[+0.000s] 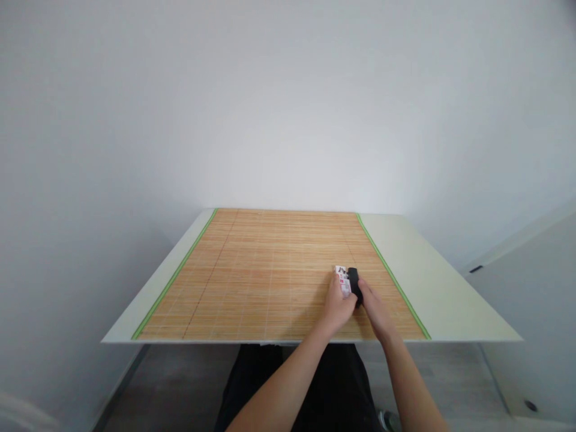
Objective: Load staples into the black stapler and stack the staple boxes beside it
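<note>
One printed box [345,283] was gripped by the curled left hand [338,307], one black object [355,284] by the curled right hand [375,309], neither yet released

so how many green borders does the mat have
2: one green border along the left edge of the mat, the other green border along its right edge, beyond the right hand. Neither looks hidden.

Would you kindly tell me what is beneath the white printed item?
The bamboo mat shows beyond the white printed item in the left hand; whatever lies directly beneath that item is covered.
</note>
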A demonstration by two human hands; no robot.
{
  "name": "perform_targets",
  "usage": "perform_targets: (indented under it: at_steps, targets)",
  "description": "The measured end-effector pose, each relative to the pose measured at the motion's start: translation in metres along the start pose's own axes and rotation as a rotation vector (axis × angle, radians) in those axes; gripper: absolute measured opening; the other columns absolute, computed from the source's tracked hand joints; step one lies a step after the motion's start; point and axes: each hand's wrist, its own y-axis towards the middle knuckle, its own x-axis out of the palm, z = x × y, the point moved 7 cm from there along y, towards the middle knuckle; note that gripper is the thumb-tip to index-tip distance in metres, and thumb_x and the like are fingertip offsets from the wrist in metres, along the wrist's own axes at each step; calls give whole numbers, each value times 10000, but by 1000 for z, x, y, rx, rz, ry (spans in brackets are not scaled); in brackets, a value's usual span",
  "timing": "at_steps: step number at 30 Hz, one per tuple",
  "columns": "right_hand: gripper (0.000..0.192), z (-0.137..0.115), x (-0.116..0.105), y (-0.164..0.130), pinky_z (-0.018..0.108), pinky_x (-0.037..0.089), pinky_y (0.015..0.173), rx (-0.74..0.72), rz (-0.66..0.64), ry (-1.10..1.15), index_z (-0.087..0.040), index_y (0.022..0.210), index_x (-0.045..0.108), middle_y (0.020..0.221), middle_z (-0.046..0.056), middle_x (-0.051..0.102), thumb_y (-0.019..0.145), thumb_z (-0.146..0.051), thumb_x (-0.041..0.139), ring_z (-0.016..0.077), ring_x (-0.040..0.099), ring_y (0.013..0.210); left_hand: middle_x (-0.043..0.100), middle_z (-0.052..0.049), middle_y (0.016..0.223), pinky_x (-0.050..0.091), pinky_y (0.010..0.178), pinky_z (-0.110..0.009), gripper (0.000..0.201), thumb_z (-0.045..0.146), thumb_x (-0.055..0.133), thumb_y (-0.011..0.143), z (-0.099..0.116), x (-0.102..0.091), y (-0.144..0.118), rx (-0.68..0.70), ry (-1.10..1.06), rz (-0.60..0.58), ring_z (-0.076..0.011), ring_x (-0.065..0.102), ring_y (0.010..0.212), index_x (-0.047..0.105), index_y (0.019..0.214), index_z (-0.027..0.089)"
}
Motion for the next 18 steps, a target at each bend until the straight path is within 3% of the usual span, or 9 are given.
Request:
perform_targets:
  at_steps: [6, 9, 13, 18]
  targets:
    - [533, -14, 81, -37, 544, 463, 1134, -27, -216, 114, -248, 1392, 648, 1377, 81, 676, 956, -547, 584, 292, 626, 1296, 616, -100, 1410, 410, 1171, -507, 737, 88, 614, 807, -12, -84, -45, -68, 172, 139, -287, 559, 1325, 450, 1504, 263]
    - [622, -25, 112, -51, 518, 469, 1136, -52, -293, 130, -240, 1490, 544, 1439, 93, 629, 932, -504, 623, 288, 607, 1318, 623, -105, 1413, 432, 1157, -520, 716, 128, 626, 825, -16, -117, -62, -63, 269, 193, -301, 566, 1324, 460, 1508, 263]
    - [639, -36, 117, -51, 499, 485, 1123, -72, -209, -9, -239, 1485, 537, 1436, 97, 630, 888, -431, 663, 296, 622, 1289, 580, -104, 1480, 465, 1140, -500, 676, 170, 609, 870, -13, -136, -75, 1, 486, 259, -298, 562, 1346, 446, 1520, 264]
    - [576, -36, 107, -47, 513, 501, 1092, -123, -183, -86, -224, 1433, 585, 1395, 105, 656, 887, -403, 628, 305, 640, 1242, 605, -106, 1434, 501, 1097, -454, 598, 294, 611, 924, -6, -134, -85, 47, 689, 316, -282, 583, 1306, 456, 1499, 248]
